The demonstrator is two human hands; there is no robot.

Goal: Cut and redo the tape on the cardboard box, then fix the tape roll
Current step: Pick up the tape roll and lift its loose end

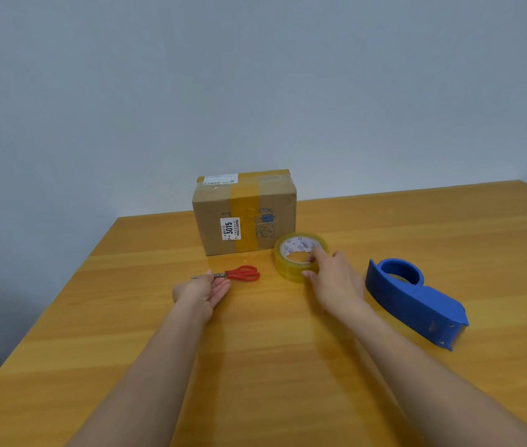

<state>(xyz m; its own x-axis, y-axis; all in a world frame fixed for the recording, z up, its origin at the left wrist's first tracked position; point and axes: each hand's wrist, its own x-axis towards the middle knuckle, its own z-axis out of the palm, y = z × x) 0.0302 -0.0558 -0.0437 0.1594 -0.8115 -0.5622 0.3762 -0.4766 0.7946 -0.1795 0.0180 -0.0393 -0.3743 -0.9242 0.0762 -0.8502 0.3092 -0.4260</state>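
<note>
1. Left hand (202, 293) is hovering open, palm up, at the blade end of the scissors (236, 274); their long axis runs left-right, red handles pointing right.
2. Right hand (333, 279) is clamping the tape roll (297, 254) at its near rim, finger in the core.
3. Cardboard box (246, 214) is sitting closed and taped, just beyond both hands.
4. Blue dispenser (417, 301) is lying empty to the right.
</note>
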